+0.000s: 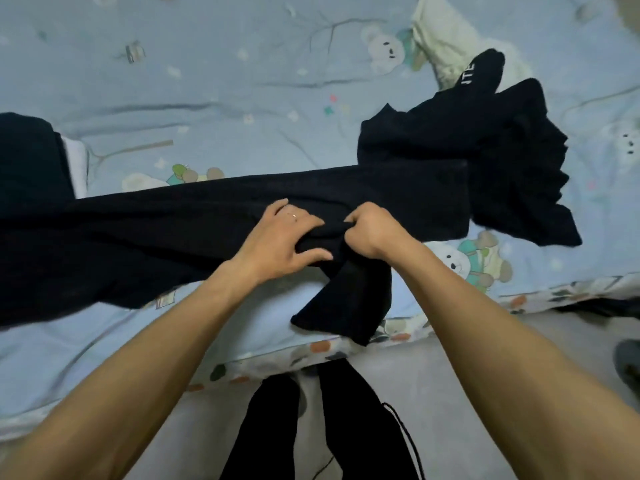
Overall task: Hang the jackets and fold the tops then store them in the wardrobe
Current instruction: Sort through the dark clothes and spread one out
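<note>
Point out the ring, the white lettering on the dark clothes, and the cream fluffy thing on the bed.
ring [294, 215]: head view, band on a left-hand finger.
white lettering [466, 75]: head view, print on the dark garment's sleeve.
cream fluffy thing [446, 36]: head view, its middle.

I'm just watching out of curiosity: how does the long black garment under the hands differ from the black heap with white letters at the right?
The long black knitted garment lies stretched across the bed, held by both hands; the black heap with white letters sits crumpled and untouched. The left hand rests on it, while the right hand bunches its fabric. Both garments are dark.
</note>
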{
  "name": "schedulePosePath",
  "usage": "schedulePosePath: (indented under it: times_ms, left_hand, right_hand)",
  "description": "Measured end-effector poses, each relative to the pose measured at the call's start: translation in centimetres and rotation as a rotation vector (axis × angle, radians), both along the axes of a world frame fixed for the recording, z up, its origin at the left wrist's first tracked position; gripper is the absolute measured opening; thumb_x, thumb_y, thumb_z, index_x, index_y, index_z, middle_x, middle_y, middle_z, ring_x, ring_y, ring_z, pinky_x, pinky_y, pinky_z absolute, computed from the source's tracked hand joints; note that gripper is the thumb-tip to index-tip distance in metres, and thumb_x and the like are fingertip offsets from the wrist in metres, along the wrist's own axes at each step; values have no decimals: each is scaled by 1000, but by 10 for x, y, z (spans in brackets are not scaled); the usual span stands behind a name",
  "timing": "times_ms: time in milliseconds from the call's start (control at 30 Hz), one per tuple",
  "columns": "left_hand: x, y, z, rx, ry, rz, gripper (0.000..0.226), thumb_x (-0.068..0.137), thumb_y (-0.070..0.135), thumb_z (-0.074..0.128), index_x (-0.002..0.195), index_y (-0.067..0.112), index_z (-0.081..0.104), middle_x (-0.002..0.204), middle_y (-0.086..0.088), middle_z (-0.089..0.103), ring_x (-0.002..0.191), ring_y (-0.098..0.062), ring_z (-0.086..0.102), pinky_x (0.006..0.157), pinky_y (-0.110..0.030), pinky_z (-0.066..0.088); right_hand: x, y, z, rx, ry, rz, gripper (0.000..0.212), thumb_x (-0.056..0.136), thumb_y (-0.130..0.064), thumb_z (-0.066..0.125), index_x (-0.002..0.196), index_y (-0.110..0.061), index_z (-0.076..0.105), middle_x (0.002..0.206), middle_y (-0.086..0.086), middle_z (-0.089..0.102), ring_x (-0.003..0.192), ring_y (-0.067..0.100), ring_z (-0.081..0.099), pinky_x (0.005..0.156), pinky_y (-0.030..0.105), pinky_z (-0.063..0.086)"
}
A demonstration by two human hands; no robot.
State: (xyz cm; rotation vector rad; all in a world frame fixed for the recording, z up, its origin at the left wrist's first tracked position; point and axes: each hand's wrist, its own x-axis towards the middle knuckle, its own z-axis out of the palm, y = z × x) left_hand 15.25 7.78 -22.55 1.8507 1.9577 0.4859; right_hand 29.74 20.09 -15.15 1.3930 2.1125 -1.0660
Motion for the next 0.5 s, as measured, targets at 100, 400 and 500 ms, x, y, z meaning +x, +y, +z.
schedulePosePath:
  times_ms: [100, 400, 500]
  left_hand:
    - [-12, 23, 3, 24, -30, 136, 23, 79, 16, 59, 98, 17, 72, 81, -4, 70, 81, -31, 63, 88, -38, 42]
    - [-7, 111, 5, -534, 149, 242, 27, 81, 14, 60, 104, 27, 63, 103, 0, 67, 98, -26, 60, 81, -33, 41]
    - [29, 137, -1, -445, 106, 228, 33, 72, 11, 60, 102, 27, 65, 97, 2, 68, 94, -26, 61, 82, -34, 45]
  right_hand:
    - [10, 15, -6, 52, -188, 152, 14, 84, -7, 52, 94, -11, 60, 90, 6, 58, 72, 23, 57, 66, 33, 48]
    - [51, 83, -7, 24, -193, 293, 18, 84, -5, 50, 94, -8, 64, 86, 5, 60, 75, 25, 58, 65, 31, 49]
    - [64, 121, -2, -116, -80, 285, 27, 83, -5, 50, 93, -15, 74, 91, 2, 68, 88, 23, 62, 69, 24, 48]
